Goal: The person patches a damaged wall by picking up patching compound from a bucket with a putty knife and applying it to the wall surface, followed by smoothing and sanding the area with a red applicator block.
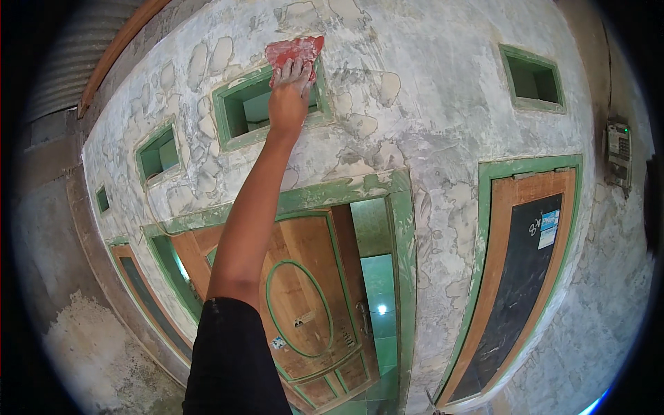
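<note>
My left hand [289, 97] is raised high on a bare arm with a black sleeve. Its fingers are closed over a red plastic putty spreader [294, 50] smeared with pale paste. The spreader lies against the patched grey wall [436, 90], at the top right corner of a small green-framed vent opening [228, 114]. Pale filler patches [391, 88] dot the plaster around it. My right hand is out of the picture.
Below the arm, a wooden door [311, 290] with green trim stands ajar in a chipped green frame [401, 235]. To the right are a tall wood-framed dark panel [512, 290], another vent [532, 79] and a meter box [619, 152]. A cable [149, 207] hangs at left.
</note>
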Available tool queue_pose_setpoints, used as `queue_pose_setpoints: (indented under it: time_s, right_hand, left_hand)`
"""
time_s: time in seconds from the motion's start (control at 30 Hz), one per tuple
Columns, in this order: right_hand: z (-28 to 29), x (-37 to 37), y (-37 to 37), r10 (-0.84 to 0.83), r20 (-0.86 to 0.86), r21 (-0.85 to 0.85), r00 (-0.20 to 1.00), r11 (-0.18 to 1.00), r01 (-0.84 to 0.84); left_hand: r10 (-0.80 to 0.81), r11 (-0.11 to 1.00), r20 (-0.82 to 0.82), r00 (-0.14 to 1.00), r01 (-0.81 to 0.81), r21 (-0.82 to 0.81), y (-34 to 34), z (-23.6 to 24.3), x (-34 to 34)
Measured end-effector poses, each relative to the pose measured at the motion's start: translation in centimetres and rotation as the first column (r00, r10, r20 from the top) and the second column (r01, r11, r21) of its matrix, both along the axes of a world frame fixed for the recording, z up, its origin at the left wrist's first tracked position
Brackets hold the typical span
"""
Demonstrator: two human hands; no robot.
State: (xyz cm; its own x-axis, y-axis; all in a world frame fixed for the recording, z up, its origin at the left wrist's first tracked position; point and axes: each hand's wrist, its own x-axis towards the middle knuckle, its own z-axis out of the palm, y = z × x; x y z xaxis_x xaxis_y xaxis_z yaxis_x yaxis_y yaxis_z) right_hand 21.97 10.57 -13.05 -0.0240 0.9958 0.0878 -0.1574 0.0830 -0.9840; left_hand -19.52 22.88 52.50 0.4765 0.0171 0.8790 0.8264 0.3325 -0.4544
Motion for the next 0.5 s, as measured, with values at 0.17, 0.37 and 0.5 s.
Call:
queue_pose_setpoints:
  time_s: [0.17, 0.37, 0.5]
  right_hand:
    - [0.0, 0.3, 0.0, -0.002, -0.003, -0.003, 1.000, 1.000, 0.002]
    - [-0.2, 0.9, -0.1, -0.024, -0.005, -0.009, 1.000, 1.000, 0.024]
    - [-1.5, 1.7, 0.1, -0.046, 0.036, 0.022, 0.998, 0.999, 0.045]
  left_hand:
    - [0.045, 0.997, 0.039, 0.998, -0.043, -0.057, -1.2, -2.4, -0.7]
    - [0.097, 0.989, -0.075, 0.993, -0.087, 0.120, -2.8, -6.5, -0.1]
    - [-0.009, 0.972, -0.183, 0.983, 0.051, 0.228, -3.4, -5.4, 0.8]
